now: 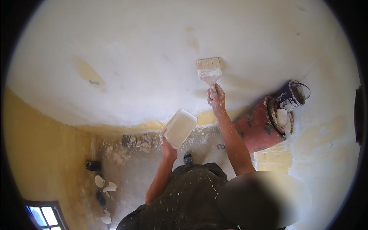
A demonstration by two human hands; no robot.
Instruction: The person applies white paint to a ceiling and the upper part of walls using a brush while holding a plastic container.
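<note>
A wide flat paintbrush (209, 69), white with paint on its handle and lower bristles, is gripped by my right hand (217, 97). Its bristles point up at the whitened wall (153, 57); whether they touch it I cannot tell. White spatters cover the fingers around the handle. Lower and to the left, my left hand (168, 145) holds a shallow off-white rectangular tray (180, 128) by its near left edge. The tray is tilted, with a pale inside; how much paint it holds is unclear.
At right stands a red drum (255, 126), with a dark paint bucket (293, 96) and a white bag-like thing (283, 117) on top. Scraps and a black can (93, 165) lie on the spattered floor (134, 172) at left. A yellow wall (42, 153) has a window (45, 215).
</note>
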